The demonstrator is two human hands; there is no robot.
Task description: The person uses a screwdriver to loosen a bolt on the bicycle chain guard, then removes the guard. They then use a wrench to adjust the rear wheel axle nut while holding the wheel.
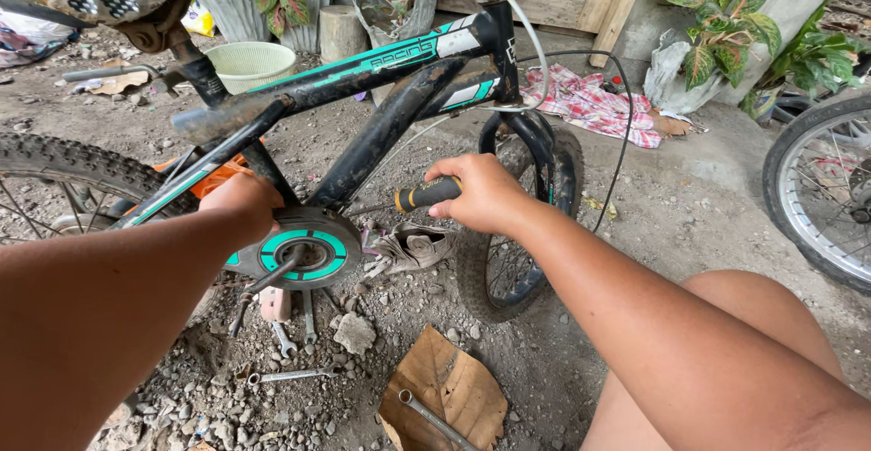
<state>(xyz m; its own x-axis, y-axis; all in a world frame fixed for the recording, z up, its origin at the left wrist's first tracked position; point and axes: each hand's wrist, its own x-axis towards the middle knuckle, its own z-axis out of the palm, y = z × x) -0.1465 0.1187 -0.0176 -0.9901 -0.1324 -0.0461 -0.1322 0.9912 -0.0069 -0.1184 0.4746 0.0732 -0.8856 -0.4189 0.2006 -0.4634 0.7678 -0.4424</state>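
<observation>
Gravelly dirt ground (544, 360) lies under a bicycle (390, 97); right hand (485, 195) grip clamps a screwdriver handle (426, 194), left hand (240, 201) grip unclear.

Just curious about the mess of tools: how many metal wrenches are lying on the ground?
4 visible: two grey metal wrenches below the crank, one flat on gravel, one on the brown dry leaf. Gravel or the arms may hide more.
</observation>
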